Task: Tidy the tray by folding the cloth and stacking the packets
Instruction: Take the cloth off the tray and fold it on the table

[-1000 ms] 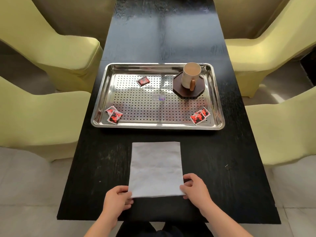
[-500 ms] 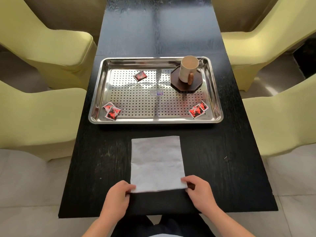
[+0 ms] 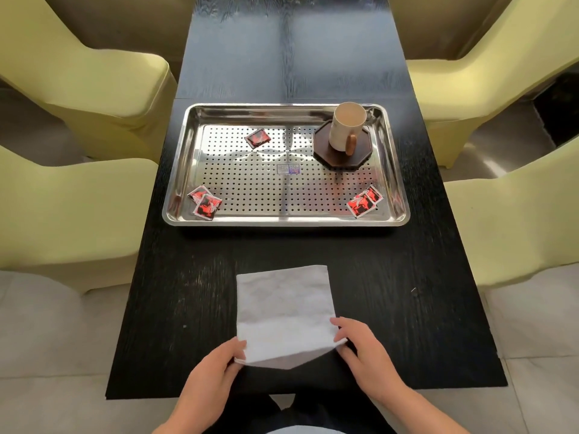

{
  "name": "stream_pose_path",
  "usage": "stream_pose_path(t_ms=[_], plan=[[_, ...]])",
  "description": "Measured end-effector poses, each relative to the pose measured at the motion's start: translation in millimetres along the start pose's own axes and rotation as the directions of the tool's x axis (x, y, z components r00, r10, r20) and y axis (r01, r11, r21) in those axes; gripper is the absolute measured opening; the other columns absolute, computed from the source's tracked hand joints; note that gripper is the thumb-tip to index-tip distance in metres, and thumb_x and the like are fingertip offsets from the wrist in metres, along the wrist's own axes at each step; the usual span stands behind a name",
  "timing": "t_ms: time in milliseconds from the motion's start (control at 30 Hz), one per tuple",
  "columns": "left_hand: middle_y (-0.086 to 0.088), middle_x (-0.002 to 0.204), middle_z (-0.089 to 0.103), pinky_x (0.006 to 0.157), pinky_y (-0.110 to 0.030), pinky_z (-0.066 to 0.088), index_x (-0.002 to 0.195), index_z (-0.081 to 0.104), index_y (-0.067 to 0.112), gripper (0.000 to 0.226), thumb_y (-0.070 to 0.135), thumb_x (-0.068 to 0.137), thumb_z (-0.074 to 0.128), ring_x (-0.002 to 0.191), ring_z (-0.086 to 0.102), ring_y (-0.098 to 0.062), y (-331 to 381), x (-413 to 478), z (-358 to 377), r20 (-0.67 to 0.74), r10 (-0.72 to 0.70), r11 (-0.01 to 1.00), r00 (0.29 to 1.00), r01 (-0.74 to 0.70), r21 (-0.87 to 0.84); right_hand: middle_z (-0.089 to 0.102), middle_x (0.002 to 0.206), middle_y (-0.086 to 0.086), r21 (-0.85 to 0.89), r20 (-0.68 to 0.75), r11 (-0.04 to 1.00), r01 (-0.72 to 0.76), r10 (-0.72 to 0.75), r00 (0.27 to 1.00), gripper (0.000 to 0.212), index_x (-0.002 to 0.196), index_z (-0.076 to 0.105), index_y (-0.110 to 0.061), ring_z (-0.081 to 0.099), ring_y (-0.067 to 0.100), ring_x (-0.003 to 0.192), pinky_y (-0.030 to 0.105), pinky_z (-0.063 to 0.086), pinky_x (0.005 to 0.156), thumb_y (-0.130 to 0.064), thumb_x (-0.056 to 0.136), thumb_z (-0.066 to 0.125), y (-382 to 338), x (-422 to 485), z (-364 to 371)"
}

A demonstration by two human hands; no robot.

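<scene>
White soft thin cloth [image 3: 282, 308] looks light and floppy; left hand [image 3: 216, 368] and right hand [image 3: 365, 352] each pinch the corner nearest them, the best holds.

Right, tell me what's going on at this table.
A person at the black table is folding the white cloth: left hand and right hand each pinch a near corner, the near edge raised off the tabletop. Beyond, the steel tray holds red-and-black packets, not yet stacked: a pair near left, a pair near right, one farther back. A mug stands on a dark octagonal coaster in its far right corner.
</scene>
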State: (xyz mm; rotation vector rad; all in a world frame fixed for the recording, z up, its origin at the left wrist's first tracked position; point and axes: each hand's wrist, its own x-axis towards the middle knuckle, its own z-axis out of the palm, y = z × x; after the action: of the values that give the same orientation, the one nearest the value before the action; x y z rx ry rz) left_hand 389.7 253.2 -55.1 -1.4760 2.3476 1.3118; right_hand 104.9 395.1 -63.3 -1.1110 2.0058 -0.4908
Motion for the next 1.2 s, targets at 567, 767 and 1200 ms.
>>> stream_pose_path(t_ms=[567,767,1200], plan=[[0.01,0.096,0.072,0.094,-0.033,0.051,0.118,0.063,0.03,0.04,0.007,0.086,0.071,0.093,0.065,-0.003,26.7,61.3,-19.9,-0.047,-0.43,0.829,0.902,0.374,-0.415,0.061,0.099,-0.001,0.21,0.037,0.966,-0.153,0.149,0.988,0.015,0.1,0.049,-0.021,0.06,0.017,0.09,0.04,0.051,0.076,-0.033,0.106,0.042,-46.8,86.1,-28.9],[0.005,0.093,0.071,0.084,-0.037,0.056,0.094,0.07,0.024,0.01,0.015,0.089,0.069,0.089,0.066,-0.012,23.3,74.1,-11.7,-0.105,-0.539,0.762,0.836,0.43,-0.484,0.063,0.117,-0.007,0.401,0.107,0.888,-0.223,0.196,0.975,0.041,0.13,0.047,-0.031,0.063,0.012,0.107,0.031,0.056,0.085,-0.035,0.094,0.067,-52.2,100.3,-31.2],[-0.002,0.088,0.065,0.077,-0.04,0.058,0.087,0.063,0.019,0.008,0.02,0.094,0.06,0.083,0.062,-0.018,30.4,87.8,-2.6,-0.188,-0.657,0.699,0.73,0.497,-0.514,0.067,0.11,-0.006,0.3,0.007,0.912,-0.278,0.29,0.957,0.033,0.115,0.055,-0.027,0.066,0.014,0.097,0.042,0.061,0.085,-0.015,0.089,0.072,-54.3,124.3,-17.0]])
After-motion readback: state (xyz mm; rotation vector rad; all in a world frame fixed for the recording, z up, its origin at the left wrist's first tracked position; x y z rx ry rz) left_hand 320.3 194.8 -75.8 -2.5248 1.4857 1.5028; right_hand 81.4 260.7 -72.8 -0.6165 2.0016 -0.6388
